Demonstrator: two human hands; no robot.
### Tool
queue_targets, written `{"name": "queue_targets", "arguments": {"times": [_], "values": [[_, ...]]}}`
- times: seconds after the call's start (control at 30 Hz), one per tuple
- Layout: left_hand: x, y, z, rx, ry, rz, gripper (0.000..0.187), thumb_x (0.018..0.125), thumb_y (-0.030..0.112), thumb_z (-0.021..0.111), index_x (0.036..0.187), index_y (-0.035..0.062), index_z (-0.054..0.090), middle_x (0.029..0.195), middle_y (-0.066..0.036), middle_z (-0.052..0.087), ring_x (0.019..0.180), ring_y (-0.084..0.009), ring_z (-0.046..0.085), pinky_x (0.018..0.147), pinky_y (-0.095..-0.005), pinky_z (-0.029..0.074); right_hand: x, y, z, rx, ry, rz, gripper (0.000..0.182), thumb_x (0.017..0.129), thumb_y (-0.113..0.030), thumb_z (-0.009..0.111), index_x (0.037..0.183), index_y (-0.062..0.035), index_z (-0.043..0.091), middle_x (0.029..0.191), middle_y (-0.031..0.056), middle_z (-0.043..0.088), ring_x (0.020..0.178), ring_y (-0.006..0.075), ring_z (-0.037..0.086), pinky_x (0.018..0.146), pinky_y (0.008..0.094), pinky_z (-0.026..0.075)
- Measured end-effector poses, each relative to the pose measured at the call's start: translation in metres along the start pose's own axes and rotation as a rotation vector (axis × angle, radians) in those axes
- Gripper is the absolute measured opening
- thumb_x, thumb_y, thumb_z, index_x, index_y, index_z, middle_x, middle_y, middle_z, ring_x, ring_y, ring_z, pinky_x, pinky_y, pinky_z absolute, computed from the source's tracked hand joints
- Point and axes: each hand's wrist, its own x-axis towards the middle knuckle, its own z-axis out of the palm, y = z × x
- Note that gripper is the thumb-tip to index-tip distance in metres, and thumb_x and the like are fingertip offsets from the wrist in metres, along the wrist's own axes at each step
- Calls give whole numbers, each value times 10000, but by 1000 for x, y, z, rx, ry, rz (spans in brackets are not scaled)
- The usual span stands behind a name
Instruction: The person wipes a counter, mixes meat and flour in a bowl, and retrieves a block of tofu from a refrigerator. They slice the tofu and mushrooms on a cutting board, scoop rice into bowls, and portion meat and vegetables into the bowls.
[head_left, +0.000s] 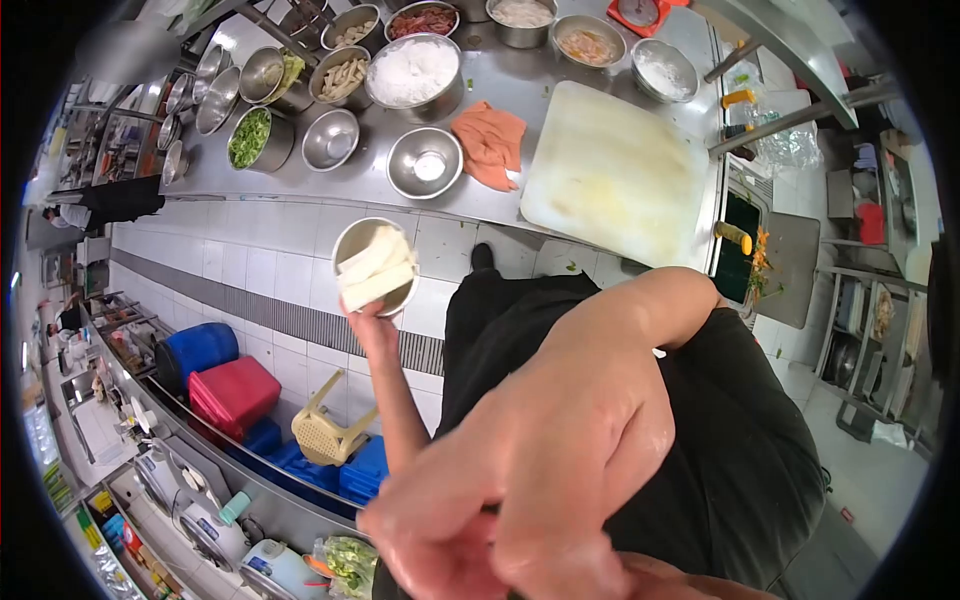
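My left hand (372, 322) grips a metal bowl (403, 300) from below at its rim and holds it out over the tiled floor, away from the steel counter. In the bowl lie long, off-white blocks (377, 268) of food, stacked and reaching up to the rim. Large and close to the camera, my right hand (560, 450) has its fingers curled in towards the bottom of the view, with wet-looking skin. Its fingertips are partly hidden, and I cannot tell what is between them.
Along the steel counter (490, 100) stand a bowl of white powder (412, 70), a pot of chopped greens (258, 138) and several other bowls. An orange cloth (488, 145) lies beside a white cutting board (615, 165). Behind on the left are a red bin (234, 393) and a beige stool (325, 430).
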Motion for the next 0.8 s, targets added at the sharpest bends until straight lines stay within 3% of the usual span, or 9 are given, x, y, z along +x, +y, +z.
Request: {"name": "queue_targets", "arguments": {"times": [0.07, 0.1, 0.17, 0.2, 0.43, 0.47, 0.5, 0.67, 0.8], "values": [[37, 22, -20, -5, 52, 46, 796, 691, -144, 465, 1429, 126, 334, 1384, -172, 487, 1210, -382, 564, 828, -495, 602, 0, -6, -28, -63, 143, 205, 182, 997, -168, 492, 927, -136, 656, 987, 84, 545, 863, 233, 501, 769, 359, 375], [66, 31, -42, 96, 73, 121, 786, 698, -138, 467, 1424, 130, 335, 1383, -173, 488, 1196, -382, 573, 803, -487, 607, -9, -11, -55, -147, 198, 317, 66, 949, -129, 564, 987, -110, 614, 1006, 74, 544, 877, 210, 504, 776, 344, 394], [108, 69, -45, -32, 167, 137, 756, 711, -122, 474, 1409, 136, 343, 1375, -175, 495, 1168, -384, 592, 762, -480, 607, -28, -21, -108, -293, 287, 556, 311, 854, -51, 708, 1108, -57, 529, 1042, 53, 541, 905, 163, 512, 790, 313, 431], [134, 89, -45, -55, 234, 223, 650, 732, -106, 479, 1350, 83, 403, 1293, -178, 563, 998, -363, 669, 635, -381, 595, -35, -30, -128, -378, 502, 720, 315, 849, 8, 701, 1102, -59, 526, 1017, 35, 541, 909, 144, 544, 807, 300, 457], [399, 253, -58, -40, 75, 409, 639, 780, -83, 502, 1385, 78, 370, 1320, -177, 541, 1110, -334, 620, 742, -435, 590, -80, -94, -399, -1471, 974, 932, 199, 939, -87, 653, 1090, -82, 523, 1008, -21, 555, 945, 78, 539, 845, 256, 454], [423, 277, -28, 4, 128, 425, 533, 803, -51, 498, 1335, -30, 467, 1247, -171, 620, 1048, -314, 664, 719, -400, 584, -95, -113, -453, -1614, 940, 926, 218, 935, -111, 666, 1102, -87, 529, 999, -25, 557, 935, 80, 541, 839, 253, 451], [470, 294, -22, -18, 0, 407, 591, 847, -64, 495, 1407, 69, 364, 1330, -195, 534, 1110, -340, 627, 720, -437, 598, -91, -123, -492, -1727, 1009, 948, 208, 939, -108, 661, 1107, -97, 539, 978, -35, 546, 919, 74, 538, 833, 254, 454], [636, 356, 88, -40, -172, 408, 436, 860, -29, 517, 1293, 21, 498, 1118, -157, 613, 917, -283, 663, 672, -426, 620, -107, -178, -687, -2256, 975, 1004, 215, 941, -155, 656, 1133, -88, 587, 1017, 0, 611, 938, 113, 573, 832, 277, 466], [742, 371, 172, -46, -317, 356, 460, 809, -94, 473, 1257, -16, 544, 1188, -199, 612, 1007, -336, 667, 745, -410, 641, -113, -197, -762, -2489, 938, 1129, 211, 943, -160, 654, 1127, -81, 590, 1007, 9, 616, 924, 116, 578, 818, 281, 468]]}}
